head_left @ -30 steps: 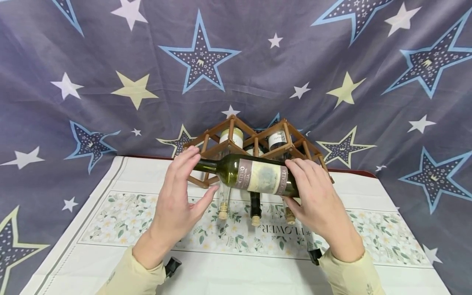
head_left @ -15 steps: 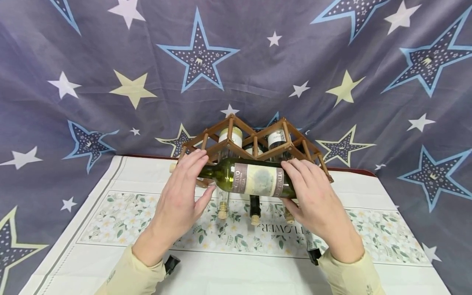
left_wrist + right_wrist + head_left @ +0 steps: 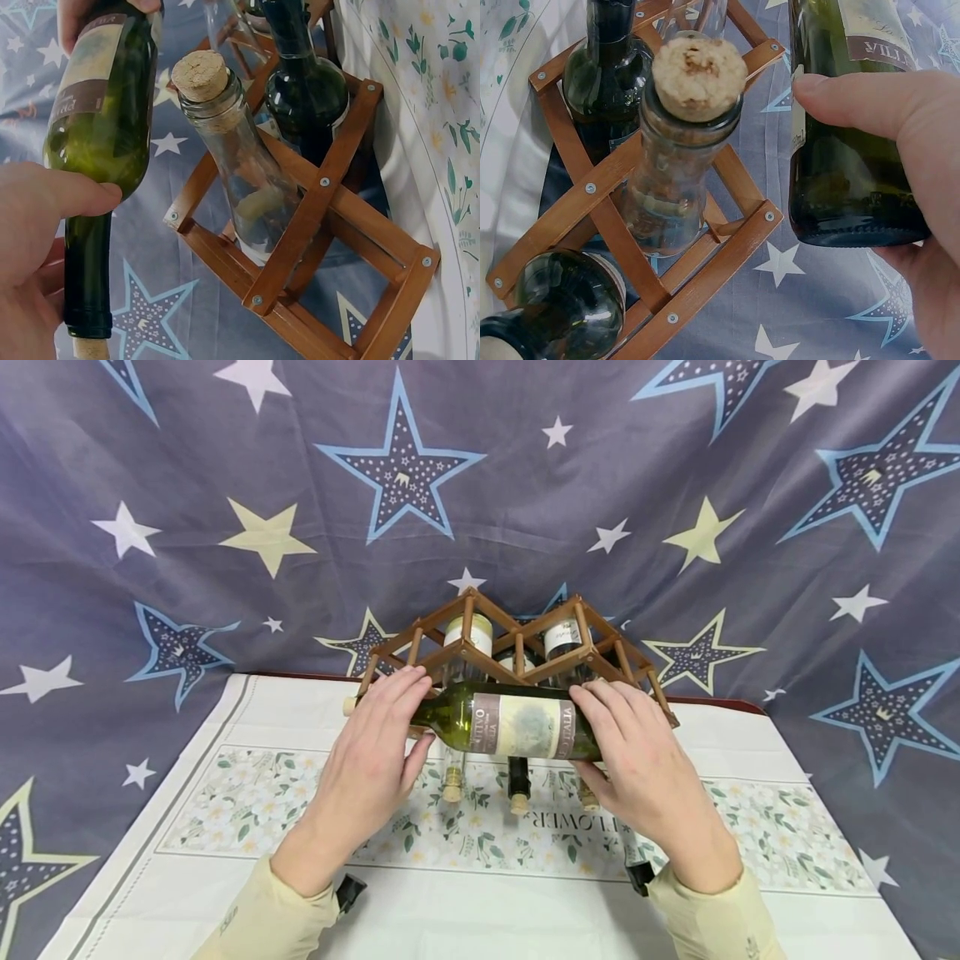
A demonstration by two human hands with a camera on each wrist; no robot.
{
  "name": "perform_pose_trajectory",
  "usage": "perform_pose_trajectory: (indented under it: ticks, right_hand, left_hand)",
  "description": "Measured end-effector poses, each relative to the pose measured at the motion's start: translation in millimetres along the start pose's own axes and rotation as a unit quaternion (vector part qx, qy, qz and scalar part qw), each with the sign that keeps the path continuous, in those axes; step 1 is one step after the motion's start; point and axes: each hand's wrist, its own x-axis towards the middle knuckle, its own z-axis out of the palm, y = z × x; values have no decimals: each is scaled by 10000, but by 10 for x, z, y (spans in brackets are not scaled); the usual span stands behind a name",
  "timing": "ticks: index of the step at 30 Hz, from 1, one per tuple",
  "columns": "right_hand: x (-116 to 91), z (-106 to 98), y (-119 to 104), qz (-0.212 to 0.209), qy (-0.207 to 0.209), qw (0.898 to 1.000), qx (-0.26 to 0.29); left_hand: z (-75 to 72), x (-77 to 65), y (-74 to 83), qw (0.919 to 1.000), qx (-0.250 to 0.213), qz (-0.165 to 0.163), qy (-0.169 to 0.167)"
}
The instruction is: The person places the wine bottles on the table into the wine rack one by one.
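Note:
A green wine bottle (image 3: 525,727) with a cream and mauve label lies level in the air before the rack, its corked end pointing left. My left hand (image 3: 371,768) grips its neck, the thumb lying along the shoulder in the left wrist view. The base end is held by my right hand (image 3: 645,768), thumb on the near side and fingers over the top. Behind stands a wooden lattice wine rack (image 3: 351,133) holding several corked bottles, among them a clear bottle (image 3: 667,210) and a dark-necked bottle (image 3: 519,777). The held bottle hides part of the rack's lower front.
The necks of the racked bottles stick out toward me below the held bottle. A white tablecloth (image 3: 465,910) with a flower-print band covers the table. A grey star-patterned curtain (image 3: 525,510) hangs right behind the rack.
My left hand has moved in along the neck and its fingers have closed round it. The corked tip now shows beyond them. The bottle has shifted slightly left; my right hand keeps its hold.

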Motion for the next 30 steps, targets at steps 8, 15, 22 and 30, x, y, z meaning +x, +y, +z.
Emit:
perform_pose_trajectory:
  ticks: [8, 15, 22, 30]
  right_hand:
    - [3, -10, -3, -83, -3, 10000, 0]
    - [7, -21, -4, -78, -32, 10000, -10]
    - [17, -28, 11, -119, 22, 9999, 36]
    - [7, -31, 19, -101, -16, 9999, 81]
  left_hand:
    - [27, -46, -39, 9996, 104, -69, -243]
    - [37, -73, -55, 9985, 221, -124, -492]
    - [29, -67, -69, 9973, 315, -119, -645]
    - [23, -102, -79, 9945, 349, -181, -973]
